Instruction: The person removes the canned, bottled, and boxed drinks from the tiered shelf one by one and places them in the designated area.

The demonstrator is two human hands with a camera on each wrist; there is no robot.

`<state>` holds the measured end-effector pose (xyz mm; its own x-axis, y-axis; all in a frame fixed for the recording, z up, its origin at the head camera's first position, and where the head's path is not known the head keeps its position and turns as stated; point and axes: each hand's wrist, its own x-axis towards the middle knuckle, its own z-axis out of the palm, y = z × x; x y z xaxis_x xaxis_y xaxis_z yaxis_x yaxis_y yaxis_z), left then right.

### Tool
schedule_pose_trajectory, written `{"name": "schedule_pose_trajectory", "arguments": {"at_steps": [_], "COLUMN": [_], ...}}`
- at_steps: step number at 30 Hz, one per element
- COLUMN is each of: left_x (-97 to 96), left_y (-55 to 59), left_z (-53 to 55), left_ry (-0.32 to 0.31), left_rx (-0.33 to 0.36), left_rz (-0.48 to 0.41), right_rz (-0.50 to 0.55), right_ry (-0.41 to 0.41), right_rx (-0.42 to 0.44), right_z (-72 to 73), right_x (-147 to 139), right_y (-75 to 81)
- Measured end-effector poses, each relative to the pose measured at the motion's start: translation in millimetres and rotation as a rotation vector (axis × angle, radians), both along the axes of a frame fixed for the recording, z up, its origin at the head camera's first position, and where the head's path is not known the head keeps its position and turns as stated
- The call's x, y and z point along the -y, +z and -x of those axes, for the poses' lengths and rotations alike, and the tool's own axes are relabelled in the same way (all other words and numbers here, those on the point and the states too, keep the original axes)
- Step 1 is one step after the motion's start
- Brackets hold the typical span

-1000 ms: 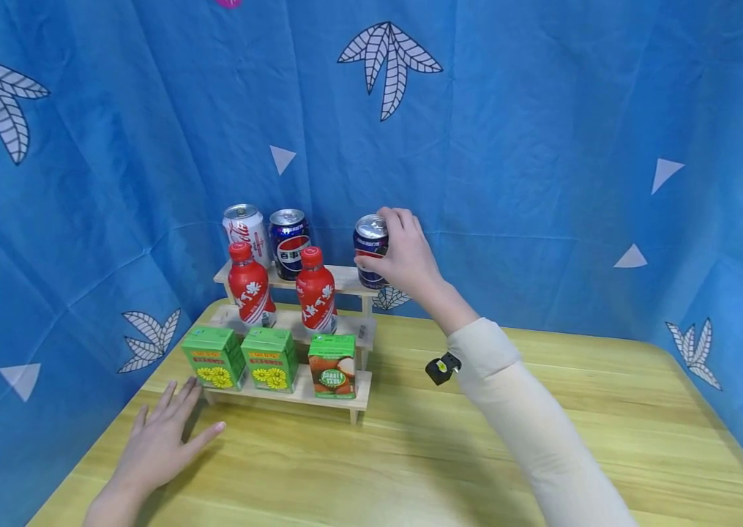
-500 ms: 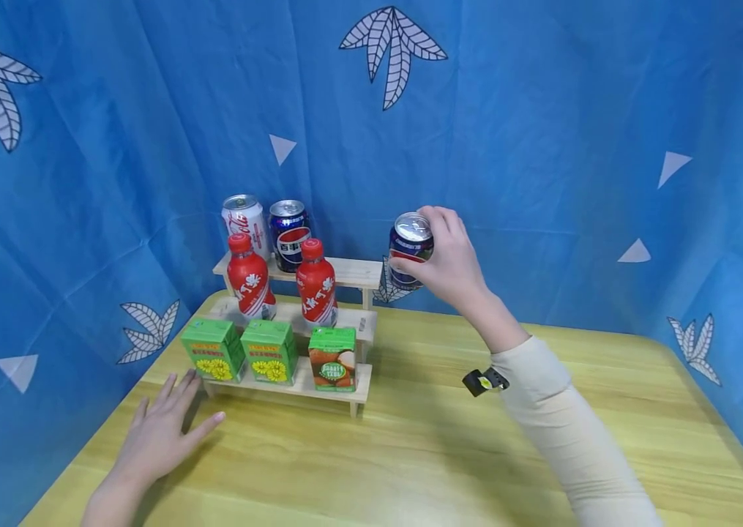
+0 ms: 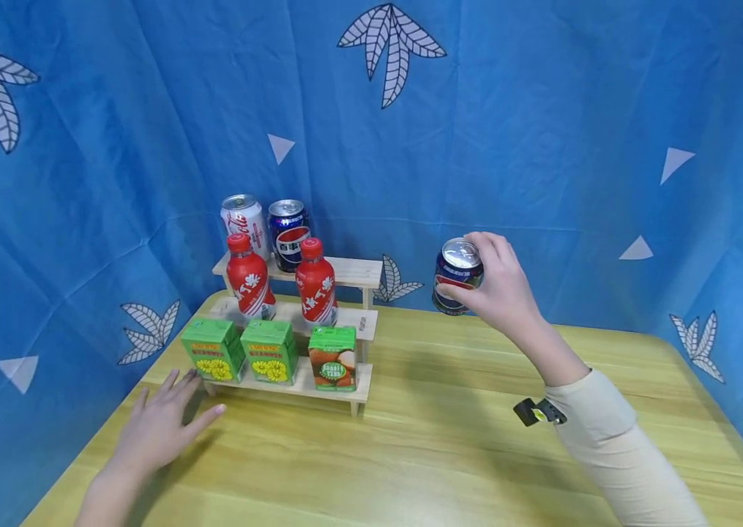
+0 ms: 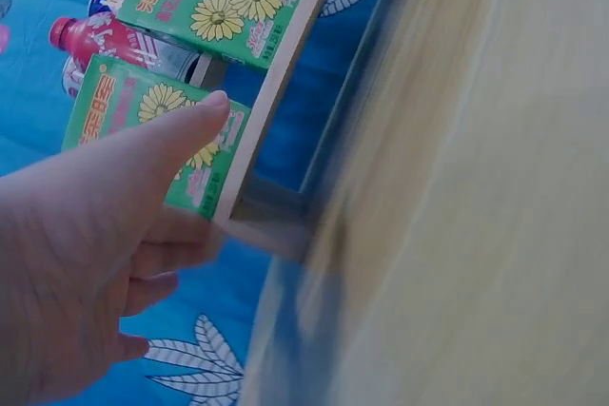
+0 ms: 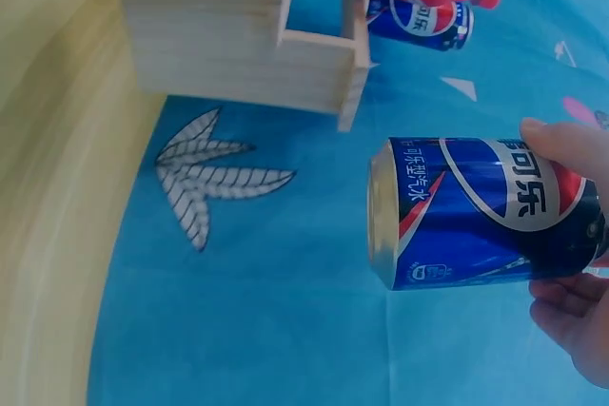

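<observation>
My right hand (image 3: 503, 289) grips a blue Pepsi can (image 3: 455, 278) near its top, thumb in front, holding it upright in the air right of the wooden rack. In the right wrist view the can (image 5: 476, 213) shows its bare silver bottom. My left hand (image 3: 157, 424), fingers spread and thumb out, is by the front left corner of the three-step wooden rack (image 3: 354, 272), beside a green drink carton (image 3: 214, 350). The left wrist view has the left thumb (image 4: 195, 130) overlapping that carton. A second green carton (image 3: 269, 351) and a lychee drink carton (image 3: 332, 359) share the lowest step.
Two red bottles (image 3: 251, 282) stand on the middle step. On the top step are a white cola can (image 3: 244, 225) and another Pepsi can (image 3: 289, 236). A blue patterned curtain (image 3: 542, 146) hangs behind and beside the wooden table (image 3: 411, 454).
My right hand has lifted the Pepsi can off the right end of the top step and carried it right and lower. The left hand has stayed nearly in place.
</observation>
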<state>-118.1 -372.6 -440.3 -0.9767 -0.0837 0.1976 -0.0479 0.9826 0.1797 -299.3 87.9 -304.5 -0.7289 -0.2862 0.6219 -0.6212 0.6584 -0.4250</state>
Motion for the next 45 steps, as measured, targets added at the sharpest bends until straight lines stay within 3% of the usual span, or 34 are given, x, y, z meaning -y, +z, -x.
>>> {"name": "schedule_pose_trajectory", "arguments": {"at_steps": [12,23,34,45], "left_x": [5.9,9.9,11.1,9.2], "left_y": [11.2,1.7,2.3,4.0], "left_z": [1.8,-4.8,-6.8,-0.6], "left_ry": [-0.016,-0.005,-0.005,-0.019], "left_rx": [0.001,0.034,0.028,0.026], "left_rz": [0.094,0.088,0.042,0.022], "right_rz": [-0.004,0.025,0.021,-0.045], "right_ry": [-0.059,-0.132,-0.215,-0.292], "right_rx": [0.044,0.047,0.039,0.135], "right_z": [-9.9,-22.5,-14.3,-7.9], "right_x": [-44.0,-82.5,-116.3,-144.9], "right_y": [-30.7,-65.5,-91.4,-100.4]}}
